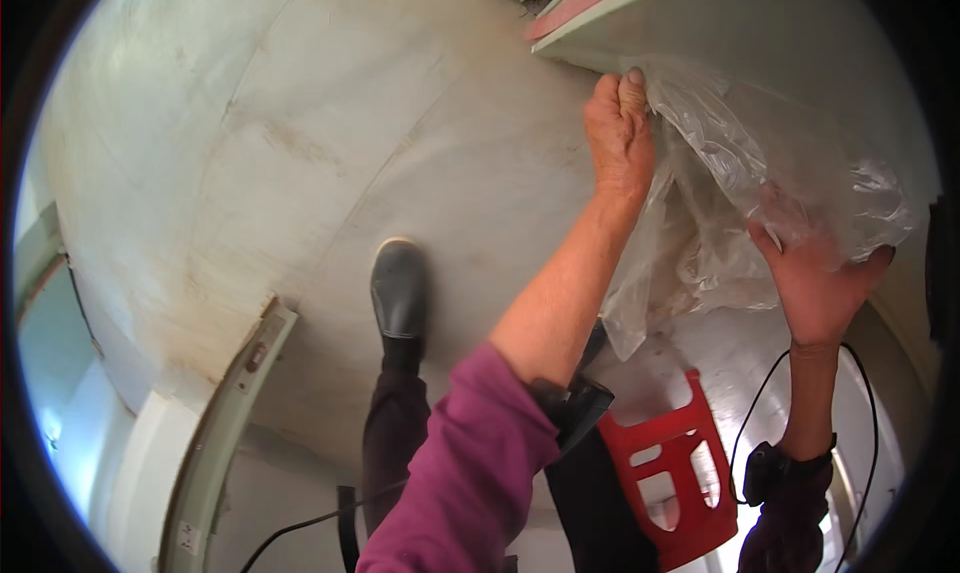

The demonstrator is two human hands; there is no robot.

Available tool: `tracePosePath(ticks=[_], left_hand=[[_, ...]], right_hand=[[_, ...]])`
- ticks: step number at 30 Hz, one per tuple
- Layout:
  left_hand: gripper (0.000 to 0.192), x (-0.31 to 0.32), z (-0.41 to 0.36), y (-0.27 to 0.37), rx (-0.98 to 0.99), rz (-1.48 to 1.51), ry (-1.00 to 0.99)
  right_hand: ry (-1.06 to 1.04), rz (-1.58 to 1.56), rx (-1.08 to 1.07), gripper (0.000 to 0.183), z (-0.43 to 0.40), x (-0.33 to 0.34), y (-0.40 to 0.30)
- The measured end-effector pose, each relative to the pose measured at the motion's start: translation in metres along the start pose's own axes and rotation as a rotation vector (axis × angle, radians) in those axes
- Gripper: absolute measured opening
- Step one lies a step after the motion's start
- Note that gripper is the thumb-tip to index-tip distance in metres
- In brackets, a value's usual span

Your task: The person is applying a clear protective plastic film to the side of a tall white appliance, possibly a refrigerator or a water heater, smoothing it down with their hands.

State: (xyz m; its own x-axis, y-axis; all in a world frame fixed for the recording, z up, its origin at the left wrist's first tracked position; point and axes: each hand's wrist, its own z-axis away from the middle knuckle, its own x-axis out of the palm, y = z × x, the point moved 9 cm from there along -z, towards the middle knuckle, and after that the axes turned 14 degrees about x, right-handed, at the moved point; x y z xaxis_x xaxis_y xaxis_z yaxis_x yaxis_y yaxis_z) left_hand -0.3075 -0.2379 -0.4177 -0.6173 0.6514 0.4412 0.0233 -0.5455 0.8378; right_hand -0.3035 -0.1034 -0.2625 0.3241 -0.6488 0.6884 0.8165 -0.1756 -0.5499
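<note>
My left hand (621, 134) is closed on the upper edge of a clear plastic sheet (720, 142), just below the corner of a pale green panel that looks like a door (780, 25). From there the sheet hangs in folds down and to the right, and I cannot tell whether it is a bag. Farther right, my right hand (817, 280) has its thumb and fingers spread against the plastic. Several of its fingertips are blurred behind the film. Crumpled lower folds of the plastic hang close to the floor.
A red plastic stool (667, 468) stands below the hands, beside my leg. On the left rises a door frame (225, 430) with a metal strike plate. My dark shoe (401, 288) rests on the stained pale floor (315, 160). A black cable (874, 423) loops around my right forearm.
</note>
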Motion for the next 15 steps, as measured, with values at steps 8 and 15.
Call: tracePosePath(ticks=[8,15], left_hand=[[0.033,-0.002,0.001,0.001,0.096,-0.124,0.014],[0.032,-0.004,0.010,0.006,0.126,-0.303,-0.016]], right_hand=[[0.774,0.089,0.088,0.050,-0.023,-0.049,-0.014],[0.923,0.610,0.148,0.032,-0.023,-0.050,-0.016]])
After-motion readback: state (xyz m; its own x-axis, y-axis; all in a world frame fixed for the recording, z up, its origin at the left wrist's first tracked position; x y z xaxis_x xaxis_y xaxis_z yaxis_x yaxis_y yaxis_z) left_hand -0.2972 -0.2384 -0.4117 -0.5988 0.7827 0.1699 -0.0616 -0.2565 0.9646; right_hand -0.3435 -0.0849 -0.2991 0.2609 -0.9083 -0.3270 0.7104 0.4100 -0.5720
